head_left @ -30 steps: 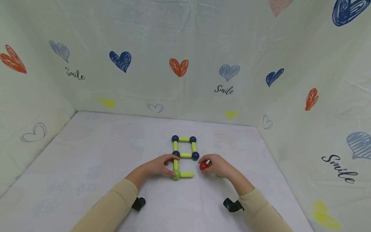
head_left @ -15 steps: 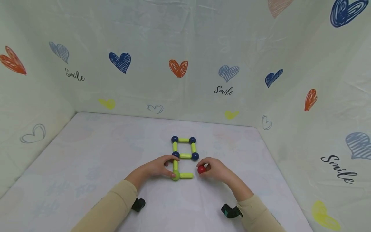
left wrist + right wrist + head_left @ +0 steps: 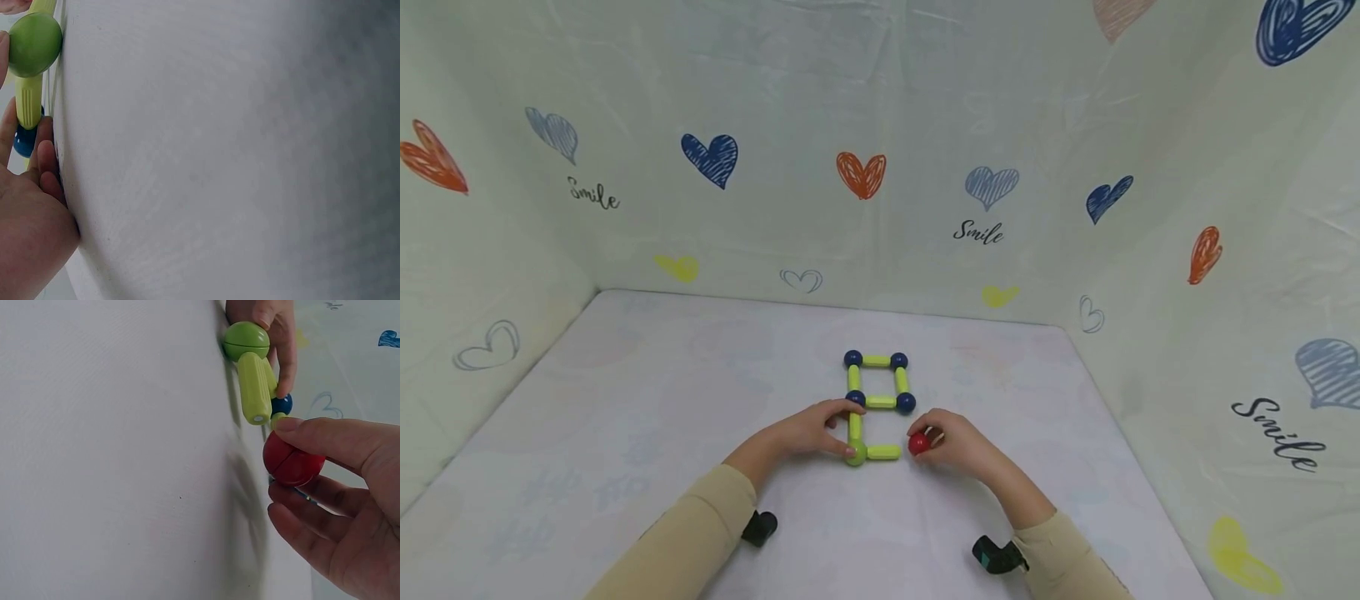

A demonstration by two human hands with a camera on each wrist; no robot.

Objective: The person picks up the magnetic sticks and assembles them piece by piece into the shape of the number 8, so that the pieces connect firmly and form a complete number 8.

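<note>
In the head view, blue balls and yellow-green rods of a magnetic construction toy form a square frame (image 3: 880, 402) lying on the table. From its near left corner a rod leads to a green ball (image 3: 856, 453), which carries a further rod (image 3: 883, 452) pointing right. My left hand (image 3: 805, 429) spans this side, thumb on the green ball and fingers at the blue corner ball (image 3: 855, 398). My right hand (image 3: 962, 446) pinches a red ball (image 3: 918, 442) between thumb and fingers. In the right wrist view, the red ball (image 3: 290, 459) is apart from the rod's free end (image 3: 256, 415).
The white-covered table (image 3: 662, 400) stretches around both hands. A pale cloth wall (image 3: 917, 100) printed with hearts rises behind and at the sides. Dark wrist devices sit beneath the left sleeve (image 3: 685, 525) and the right sleeve (image 3: 1063, 554).
My right hand has carried the red ball left and nearer to me, toward the rod's free end. A yellow-green piece earlier visible beside the right wrist is out of sight. The left hand stays put.
</note>
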